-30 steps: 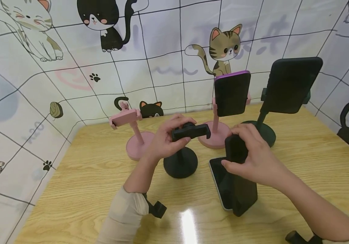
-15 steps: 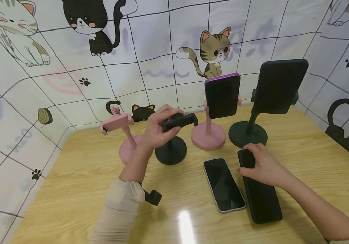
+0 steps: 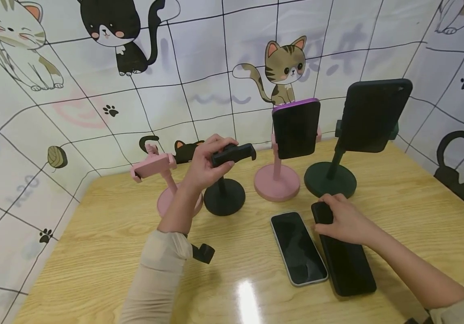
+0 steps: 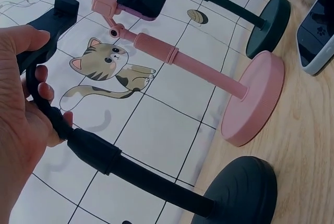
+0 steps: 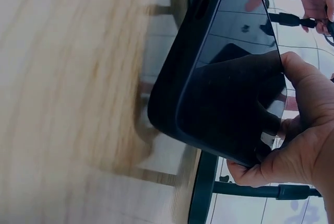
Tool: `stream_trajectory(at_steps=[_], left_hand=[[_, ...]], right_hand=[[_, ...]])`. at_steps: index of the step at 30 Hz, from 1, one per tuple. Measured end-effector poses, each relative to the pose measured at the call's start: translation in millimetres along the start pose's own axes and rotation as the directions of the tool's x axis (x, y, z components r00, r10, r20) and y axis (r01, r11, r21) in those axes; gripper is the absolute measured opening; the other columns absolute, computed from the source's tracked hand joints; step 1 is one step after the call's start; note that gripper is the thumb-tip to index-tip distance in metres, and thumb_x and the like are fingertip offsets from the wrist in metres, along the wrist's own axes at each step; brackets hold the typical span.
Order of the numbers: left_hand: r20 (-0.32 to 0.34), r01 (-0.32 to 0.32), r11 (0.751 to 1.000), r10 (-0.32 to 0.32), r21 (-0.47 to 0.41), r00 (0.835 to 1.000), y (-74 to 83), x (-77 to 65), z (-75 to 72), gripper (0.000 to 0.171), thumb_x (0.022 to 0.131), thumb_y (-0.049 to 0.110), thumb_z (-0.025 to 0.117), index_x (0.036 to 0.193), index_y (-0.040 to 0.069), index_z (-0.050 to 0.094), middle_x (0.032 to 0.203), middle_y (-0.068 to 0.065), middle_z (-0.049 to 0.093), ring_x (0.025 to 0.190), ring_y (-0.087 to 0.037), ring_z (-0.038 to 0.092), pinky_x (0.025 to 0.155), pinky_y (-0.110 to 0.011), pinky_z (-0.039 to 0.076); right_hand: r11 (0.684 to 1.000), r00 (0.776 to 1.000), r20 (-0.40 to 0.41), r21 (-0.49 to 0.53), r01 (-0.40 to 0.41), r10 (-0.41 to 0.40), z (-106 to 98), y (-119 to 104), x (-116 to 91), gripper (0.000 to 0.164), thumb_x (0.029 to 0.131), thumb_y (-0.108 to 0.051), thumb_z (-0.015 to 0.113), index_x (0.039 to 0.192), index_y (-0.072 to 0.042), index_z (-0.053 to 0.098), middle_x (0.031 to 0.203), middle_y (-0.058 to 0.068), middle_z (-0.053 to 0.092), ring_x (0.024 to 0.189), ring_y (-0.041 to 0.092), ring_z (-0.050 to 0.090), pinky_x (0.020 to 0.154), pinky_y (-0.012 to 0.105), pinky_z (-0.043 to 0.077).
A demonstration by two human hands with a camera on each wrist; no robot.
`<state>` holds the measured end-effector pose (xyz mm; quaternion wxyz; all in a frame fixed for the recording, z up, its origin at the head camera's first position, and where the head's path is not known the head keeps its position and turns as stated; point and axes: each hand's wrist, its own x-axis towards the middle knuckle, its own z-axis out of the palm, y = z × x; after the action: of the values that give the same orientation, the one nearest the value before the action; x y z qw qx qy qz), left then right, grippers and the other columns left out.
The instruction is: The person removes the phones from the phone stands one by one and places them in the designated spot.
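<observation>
My left hand (image 3: 201, 168) grips the clamp head of a black phone stand (image 3: 225, 198), whose round base rests on the table. In the left wrist view, the thumb presses on the clamp and the fingers curl round the neck of the black stand (image 4: 162, 183); the clamp holds no phone. My right hand (image 3: 347, 221) holds a thick black phone (image 3: 349, 270) by its far end, thumb on one side and fingers on the other. That phone lies low over the table, beside a pale-edged phone (image 3: 298, 248); whether it fully touches the wood I cannot tell.
A pink stand (image 3: 152, 165) with its holder tilted stands behind my left arm. Another pink stand (image 3: 276, 182) holds a purple-edged phone (image 3: 297, 129). The dark green stand (image 3: 330, 179) at right bears a large black phone (image 3: 374, 117). A cat-print cloth (image 3: 199, 90) hangs behind the table.
My right hand has brought the black phone down from upright to nearly flat, right of the pale-edged phone. My left hand has shifted the black stand back and left. The view has turned slightly.
</observation>
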<state>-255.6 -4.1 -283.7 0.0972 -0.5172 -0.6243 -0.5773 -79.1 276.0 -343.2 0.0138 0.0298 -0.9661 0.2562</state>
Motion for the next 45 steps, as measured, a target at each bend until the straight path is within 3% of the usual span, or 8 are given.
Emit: stream_trajectory(at_steps=[4, 12, 15, 20, 24, 35, 45], left_hand=[[0.019, 0.032, 0.999, -0.032, -0.001, 0.999, 0.8, 1.6, -2.2, 0.032, 0.073, -0.001, 0.061, 0.103, -0.008, 0.059, 0.088, -0.015, 0.053, 0.077, -0.018, 0.046, 0.067, -0.030, 0.039], [0.060, 0.097, 0.995, -0.095, -0.027, 0.994, 28.8, 7.3, -6.0, 0.029, 0.072, -0.009, 0.056, 0.101, -0.015, 0.054, 0.091, -0.023, 0.052, 0.078, -0.017, 0.046, 0.070, -0.031, 0.038], [0.072, 0.111, 0.992, -0.107, -0.056, 0.992, 27.3, 7.1, -7.8, 0.030, 0.072, -0.010, 0.055, 0.102, -0.015, 0.053, 0.092, -0.020, 0.052, 0.080, -0.018, 0.046, 0.071, -0.032, 0.038], [0.085, 0.139, 0.986, -0.132, -0.090, 0.988, 9.8, 3.9, -10.4, 0.032, 0.074, -0.010, 0.056, 0.106, -0.011, 0.054, 0.098, -0.009, 0.054, 0.083, -0.020, 0.047, 0.074, -0.033, 0.039], [0.094, 0.146, 0.983, -0.136, -0.113, 0.986, 0.9, 2.3, -11.2, 0.032, 0.076, -0.006, 0.057, 0.108, -0.009, 0.054, 0.103, -0.012, 0.053, 0.087, -0.022, 0.049, 0.077, -0.034, 0.039], [0.131, 0.174, 0.977, -0.158, -0.122, 0.979, 1.5, -0.2, -13.2, 0.032, 0.078, -0.004, 0.058, 0.110, -0.005, 0.054, 0.108, -0.011, 0.052, 0.087, -0.023, 0.049, 0.077, -0.034, 0.039], [0.132, 0.229, 0.956, -0.207, -0.184, 0.969, 4.2, -1.0, -15.7, 0.034, 0.078, -0.004, 0.056, 0.112, -0.004, 0.052, 0.108, -0.007, 0.051, 0.087, -0.024, 0.048, 0.071, -0.032, 0.041]], right_hand=[[1.000, 1.000, 0.027, -0.015, -0.005, 0.006, 3.4, 1.5, 5.3, 0.057, 0.070, -0.029, 0.073, 0.110, 0.003, 0.049, 0.101, 0.027, 0.046, 0.078, 0.030, 0.050, 0.063, 0.040, 0.044], [0.998, 0.997, 0.073, -0.059, -0.001, 0.005, 7.4, 2.5, 15.1, 0.067, 0.068, -0.034, 0.073, 0.114, 0.007, 0.048, 0.100, 0.028, 0.048, 0.080, 0.031, 0.050, 0.065, 0.042, 0.045], [0.997, 0.994, 0.105, -0.074, -0.010, 0.018, 8.1, 3.2, 18.6, 0.071, 0.067, -0.036, 0.074, 0.116, 0.007, 0.047, 0.102, 0.029, 0.047, 0.082, 0.032, 0.052, 0.067, 0.044, 0.046], [0.996, 0.986, 0.160, -0.091, -0.025, 0.039, 8.7, 4.2, 23.0, 0.075, 0.067, -0.040, 0.073, 0.118, 0.008, 0.045, 0.104, 0.031, 0.045, 0.082, 0.034, 0.053, 0.069, 0.047, 0.046], [0.994, 0.979, 0.193, -0.101, -0.048, 0.067, 7.6, 5.5, 26.2, 0.075, 0.067, -0.042, 0.074, 0.117, 0.005, 0.045, 0.104, 0.031, 0.043, 0.080, 0.037, 0.053, 0.068, 0.048, 0.045], [0.990, 0.967, 0.237, -0.126, -0.065, 0.093, 11.1, 11.8, 31.7, 0.081, 0.065, -0.047, 0.074, 0.119, 0.006, 0.045, 0.100, 0.029, 0.043, 0.085, 0.037, 0.049, 0.067, 0.048, 0.044], [0.984, 0.968, 0.231, -0.166, -0.066, 0.104, 14.1, 10.3, 32.6, 0.080, 0.067, -0.052, 0.070, 0.118, 0.005, 0.047, 0.102, 0.030, 0.041, 0.089, 0.049, 0.035, 0.068, 0.050, 0.037]])
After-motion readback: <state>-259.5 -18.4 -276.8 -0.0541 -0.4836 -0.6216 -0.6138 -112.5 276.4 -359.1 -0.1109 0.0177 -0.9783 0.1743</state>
